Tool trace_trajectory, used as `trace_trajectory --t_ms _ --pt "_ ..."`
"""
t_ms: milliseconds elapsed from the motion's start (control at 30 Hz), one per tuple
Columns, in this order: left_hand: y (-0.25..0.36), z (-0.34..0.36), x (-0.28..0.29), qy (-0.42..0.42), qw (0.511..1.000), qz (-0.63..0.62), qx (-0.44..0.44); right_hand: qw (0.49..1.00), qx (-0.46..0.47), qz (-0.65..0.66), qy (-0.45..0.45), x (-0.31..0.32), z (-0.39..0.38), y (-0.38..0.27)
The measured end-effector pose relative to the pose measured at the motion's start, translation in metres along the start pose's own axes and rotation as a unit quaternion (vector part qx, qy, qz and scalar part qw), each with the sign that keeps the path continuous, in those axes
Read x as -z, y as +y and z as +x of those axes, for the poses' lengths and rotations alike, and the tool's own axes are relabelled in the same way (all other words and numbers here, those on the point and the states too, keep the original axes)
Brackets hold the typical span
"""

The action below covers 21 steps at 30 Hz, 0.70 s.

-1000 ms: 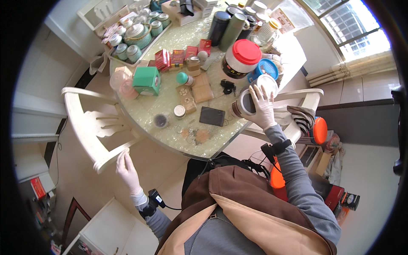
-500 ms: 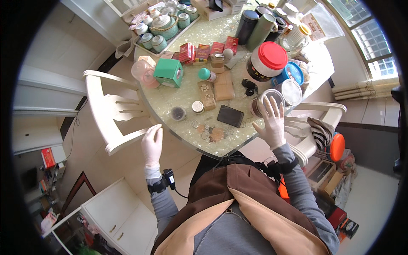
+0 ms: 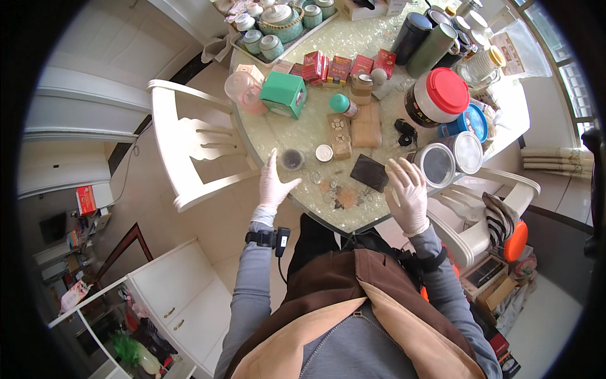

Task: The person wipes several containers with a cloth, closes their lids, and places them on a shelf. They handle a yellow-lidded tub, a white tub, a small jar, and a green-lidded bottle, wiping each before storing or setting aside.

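Observation:
Both of my hands wear white gloves. My left hand [image 3: 275, 188] hovers at the table's near left edge, its fingers apart and empty. Just beyond its fingertips stands a small round clear tub [image 3: 292, 159] with something dark in it. My right hand [image 3: 408, 194] holds nothing, its fingers stretched forward. It is beside a flat black rectangular case [image 3: 369, 172]; whether they touch I cannot tell. A canister with a clear lid [image 3: 436, 165] stands just right of that hand. Between the hands lies a small white-lidded jar [image 3: 324, 153], next to a beige remote-like block [image 3: 339, 136].
Farther back are a green box [image 3: 283, 94], several red boxes [image 3: 339, 69], a teal-capped bottle [image 3: 343, 105] and a brown package [image 3: 367, 126]. A red-lidded jar [image 3: 443, 91] and green flask [image 3: 432, 50] crowd the right. White chairs [image 3: 201, 140] flank the table.
My left hand has moved forward to the table's edge, near the small tub. My right hand has shifted off the canister toward the black case. The view has turned slightly left.

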<state>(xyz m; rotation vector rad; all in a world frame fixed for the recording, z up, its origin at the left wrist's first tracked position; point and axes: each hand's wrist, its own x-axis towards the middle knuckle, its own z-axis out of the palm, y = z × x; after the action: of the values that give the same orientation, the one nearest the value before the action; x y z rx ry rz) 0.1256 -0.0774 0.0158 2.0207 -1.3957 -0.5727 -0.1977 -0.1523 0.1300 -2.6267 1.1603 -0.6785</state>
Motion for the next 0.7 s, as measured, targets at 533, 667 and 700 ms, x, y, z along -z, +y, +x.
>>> trace_trajectory --t_ms 533,667,700 --pt "0.003 0.060 0.042 -0.281 0.864 -0.415 -0.050 0.985 -0.133 0.113 -0.012 -0.048 0.019 -0.072" --pt "0.015 0.061 0.065 -0.351 0.813 -0.464 0.026 0.946 -0.244 -0.093 0.192 -0.001 -0.041 -0.059" --pt "0.019 0.059 0.069 -0.358 0.805 -0.472 0.046 0.909 -0.302 -0.148 0.244 0.019 -0.061 -0.049"
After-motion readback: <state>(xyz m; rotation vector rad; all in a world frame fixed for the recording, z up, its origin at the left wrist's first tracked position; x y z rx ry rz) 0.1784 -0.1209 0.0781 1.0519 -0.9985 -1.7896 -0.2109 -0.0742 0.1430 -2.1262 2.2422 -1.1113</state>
